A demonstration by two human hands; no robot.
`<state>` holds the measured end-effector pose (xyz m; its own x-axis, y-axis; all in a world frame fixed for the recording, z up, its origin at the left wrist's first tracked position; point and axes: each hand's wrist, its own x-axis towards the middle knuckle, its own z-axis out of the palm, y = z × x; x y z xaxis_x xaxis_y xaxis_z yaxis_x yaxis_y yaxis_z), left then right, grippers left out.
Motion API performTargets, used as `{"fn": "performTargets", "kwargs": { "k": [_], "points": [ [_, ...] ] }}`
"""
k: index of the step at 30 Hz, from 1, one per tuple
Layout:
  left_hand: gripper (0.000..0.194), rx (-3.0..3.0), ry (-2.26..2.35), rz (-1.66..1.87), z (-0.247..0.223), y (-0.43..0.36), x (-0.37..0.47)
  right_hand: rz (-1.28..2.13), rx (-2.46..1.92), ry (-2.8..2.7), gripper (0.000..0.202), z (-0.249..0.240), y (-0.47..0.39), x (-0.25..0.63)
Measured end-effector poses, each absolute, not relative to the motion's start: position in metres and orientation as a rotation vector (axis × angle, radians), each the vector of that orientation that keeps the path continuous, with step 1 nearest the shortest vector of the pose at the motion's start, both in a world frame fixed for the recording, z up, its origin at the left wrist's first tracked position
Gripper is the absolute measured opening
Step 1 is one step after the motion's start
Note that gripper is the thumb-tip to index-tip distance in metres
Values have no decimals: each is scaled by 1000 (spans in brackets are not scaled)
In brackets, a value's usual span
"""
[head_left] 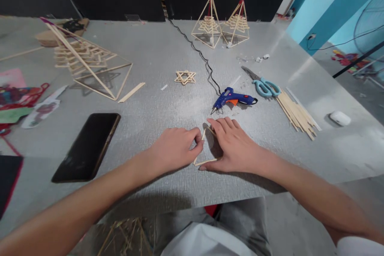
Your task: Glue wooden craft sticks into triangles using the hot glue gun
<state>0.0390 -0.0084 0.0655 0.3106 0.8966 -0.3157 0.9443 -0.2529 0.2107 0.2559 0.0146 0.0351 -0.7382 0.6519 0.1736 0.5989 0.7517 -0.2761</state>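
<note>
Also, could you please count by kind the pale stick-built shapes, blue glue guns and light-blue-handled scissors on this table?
Wooden stick pyramids: 3
Six-pointed stick star: 1
Held angular stick frame: 1
Glue gun: 1
Scissors: 1
Total: 7

The left hand (179,148) pinches thin wooden sticks (201,163) set like a triangle; the right hand (235,144) touches them too. A blue glue gun (229,95) lies near scissors (258,80).

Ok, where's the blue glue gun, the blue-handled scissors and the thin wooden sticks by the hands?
Blue glue gun (230,95): head view, on its body.
Blue-handled scissors (261,82): head view, on the handles.
Thin wooden sticks (205,162): head view, lowest stick.
</note>
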Motion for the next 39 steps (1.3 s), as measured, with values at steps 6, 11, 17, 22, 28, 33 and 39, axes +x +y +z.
{"fn": "performTargets", "kwargs": {
  "k": [6,11,17,22,28,33,39],
  "points": [
    [28,2201,1640,-155,67,-9,39,313,-965,-2694,113,36,16,256],
    [28,2184,1670,-190,69,-9,42,317,-985,-2696,116,37,16,255],
    [31,2165,1690,-213,69,-8,43,344,-934,-2672,120,36,17,256],
    [32,2169,1691,-209,69,-9,43,361,-924,-2676,116,36,18,256],
    [33,2173,1699,-164,67,-9,42,399,-923,-2676,111,38,17,255],
    [34,2169,1716,-163,66,-9,43,394,-926,-2675,109,38,17,255],
    [32,2160,1740,-161,66,-9,45,381,-916,-2673,108,37,17,255]
  ]
}}
